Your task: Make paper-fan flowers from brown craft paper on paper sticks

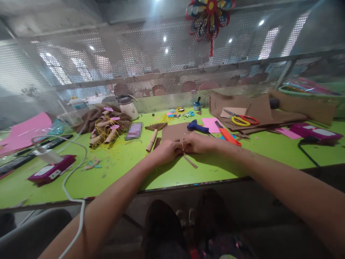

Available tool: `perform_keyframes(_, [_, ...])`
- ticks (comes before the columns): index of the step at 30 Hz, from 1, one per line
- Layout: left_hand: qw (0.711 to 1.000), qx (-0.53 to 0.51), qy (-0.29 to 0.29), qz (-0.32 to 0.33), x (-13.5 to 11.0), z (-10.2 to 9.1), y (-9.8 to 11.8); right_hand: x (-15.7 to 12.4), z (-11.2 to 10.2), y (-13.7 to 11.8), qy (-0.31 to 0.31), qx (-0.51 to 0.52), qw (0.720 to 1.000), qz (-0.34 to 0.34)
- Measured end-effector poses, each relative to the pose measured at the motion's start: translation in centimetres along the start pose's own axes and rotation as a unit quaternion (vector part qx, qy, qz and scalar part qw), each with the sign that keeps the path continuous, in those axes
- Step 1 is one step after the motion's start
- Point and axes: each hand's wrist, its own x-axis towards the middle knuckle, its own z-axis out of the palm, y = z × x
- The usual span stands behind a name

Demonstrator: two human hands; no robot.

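Lime-green tabletop (121,172) runs across the view, with a white cable (70,180) looping over its near edge on the left. Both forearms reach in to the middle of the table. The left hand (167,151) and right hand (196,143) meet knuckle to knuckle, fingers curled closed and pinching a brown strip (190,162) whose free end lies on the table just below them. How the fingertips sit on it is hidden. Just behind the hands lies a brown sheet (174,131), and beside it a blue glue gun (198,126) and an orange cutter (229,136). Off to the left are a magenta box (51,171) and a heap of brown paper rolls (105,131). Farther right, yellow-and-red scissors (242,119) rest on brown card. A perforated metal screen (161,54) closes the back, with a paper flower (208,14) hanging on it.
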Motion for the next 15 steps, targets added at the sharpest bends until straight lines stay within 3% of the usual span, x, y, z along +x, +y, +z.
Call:
perform_keyframes(9, [0.997, -0.011, 0.023, 0.067, -0.10, 0.32, 0.52, -0.56, 0.65, 0.04, 0.031, -0.029, 0.998, -0.039])
perform_keyframes(15, [1.000, -0.009, 0.010, -0.028, 0.03, 0.22, 0.66, -0.09, 0.56, -0.49, 0.007, -0.090, 0.995, -0.035])
